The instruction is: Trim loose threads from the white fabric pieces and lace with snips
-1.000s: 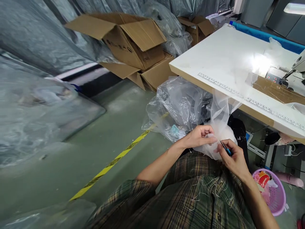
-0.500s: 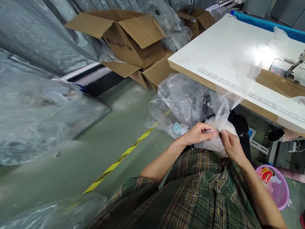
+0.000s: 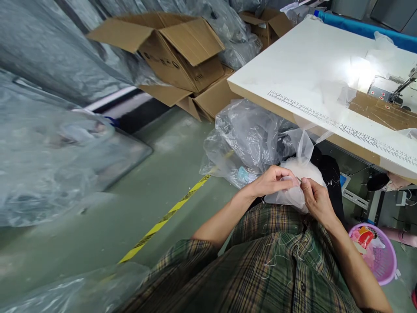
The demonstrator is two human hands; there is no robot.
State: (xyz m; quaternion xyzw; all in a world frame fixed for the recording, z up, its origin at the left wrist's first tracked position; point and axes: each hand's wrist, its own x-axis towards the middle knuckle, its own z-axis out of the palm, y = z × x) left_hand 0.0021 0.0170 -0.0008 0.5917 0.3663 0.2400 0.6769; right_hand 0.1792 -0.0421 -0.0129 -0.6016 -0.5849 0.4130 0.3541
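Observation:
In my lap, below the table edge, lies a bunch of sheer white fabric [image 3: 308, 167]. The thumb and fingers of my left hand [image 3: 276, 181] are pinched together on part of it. Close beside, my right hand [image 3: 315, 198] is closed around a small pointed metal tool [image 3: 299, 180], tweezers or thread snips; which one I cannot tell. The tool's tip points toward my left fingertips, at the fabric. Most of the tool is hidden in my right fingers. A strip of the fabric runs up over the table edge.
The white table [image 3: 293, 56] with a printed ruler edge carries a lit sewing machine [image 3: 395, 98]. Open cardboard boxes [image 3: 176, 56] and clear plastic bags [image 3: 250, 130] lie ahead. Yellow-black tape [image 3: 166, 217] crosses the floor. A pink basket [image 3: 389, 261] stands at right.
The tool's two points showed apart before and now look closer together. The fabric strip by the table edge has shifted slightly lower. Both hands stay nearly in place.

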